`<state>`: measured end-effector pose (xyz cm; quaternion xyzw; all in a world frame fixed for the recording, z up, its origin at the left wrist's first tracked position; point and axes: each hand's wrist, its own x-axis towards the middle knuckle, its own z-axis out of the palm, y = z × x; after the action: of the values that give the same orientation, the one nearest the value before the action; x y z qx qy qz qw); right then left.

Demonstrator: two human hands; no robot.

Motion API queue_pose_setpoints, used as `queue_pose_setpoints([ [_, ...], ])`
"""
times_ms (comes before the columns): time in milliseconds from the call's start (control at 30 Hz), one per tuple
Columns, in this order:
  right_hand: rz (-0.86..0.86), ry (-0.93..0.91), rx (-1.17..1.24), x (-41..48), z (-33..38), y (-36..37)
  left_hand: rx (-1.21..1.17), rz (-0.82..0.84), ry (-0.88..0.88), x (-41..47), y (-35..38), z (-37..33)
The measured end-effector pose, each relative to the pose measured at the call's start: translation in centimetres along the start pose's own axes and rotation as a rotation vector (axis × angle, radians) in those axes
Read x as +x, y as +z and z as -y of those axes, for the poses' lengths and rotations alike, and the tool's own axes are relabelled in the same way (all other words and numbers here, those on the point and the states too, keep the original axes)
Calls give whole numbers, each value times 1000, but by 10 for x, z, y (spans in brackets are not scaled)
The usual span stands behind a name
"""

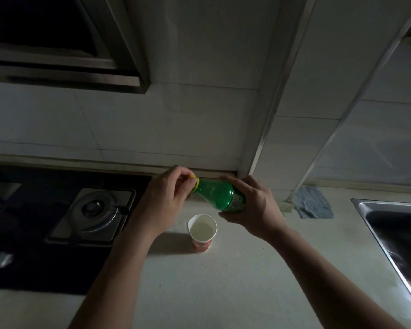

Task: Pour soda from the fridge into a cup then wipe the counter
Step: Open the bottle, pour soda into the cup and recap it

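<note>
Bottle x1 held by L hand + R hand; cup x1.

Green bottle label — print too blurred to read, no other text

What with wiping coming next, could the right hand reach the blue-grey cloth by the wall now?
Probably not yet: the right hand grips the green plastic bottle, though bare counter leaves the path to the blue-grey cloth free.

green bottle, yellow cap; white cup orange-red outside; blue-grey cloth
</note>
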<state>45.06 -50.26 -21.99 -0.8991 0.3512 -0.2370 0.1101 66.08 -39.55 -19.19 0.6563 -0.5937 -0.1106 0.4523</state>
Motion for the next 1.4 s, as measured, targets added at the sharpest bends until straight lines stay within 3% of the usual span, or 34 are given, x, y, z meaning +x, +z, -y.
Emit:
queue_pose_setpoints([
  [167,-234,-66,-273,-9,9,2,-83,15,-176,-2,9,-1],
  [300,-271,-60,-262,-11,13,4,-109,4,-161,-5,11,-6],
  [433,-199,-59,-159,-10,11,-1,-6,-39,-82,-10,10,-12],
  [633,64,-18,7,-7,7,-7,27,-15,-57,-17,12,-9],
  [800,-174,-79,-284,-12,8,-3,-100,-22,-193,-12,18,-2],
  [933,-224,-85,-286,-13,9,-3,-129,-27,-179,-12,19,-2],
  [1033,-105,-77,-199,-9,9,-10,-82,-39,-128,-14,17,-5],
  [1167,342,63,162,3,2,-28,-50,-13,-56,-15,19,-7],
  [1233,471,82,299,6,-2,-31,-27,-2,-46,-15,22,-7],
  [1300,358,57,237,3,-3,-25,-61,4,-88,-12,23,-4],
  [1400,39,-31,-110,-3,-4,-13,-213,-35,-201,-5,21,6],
])
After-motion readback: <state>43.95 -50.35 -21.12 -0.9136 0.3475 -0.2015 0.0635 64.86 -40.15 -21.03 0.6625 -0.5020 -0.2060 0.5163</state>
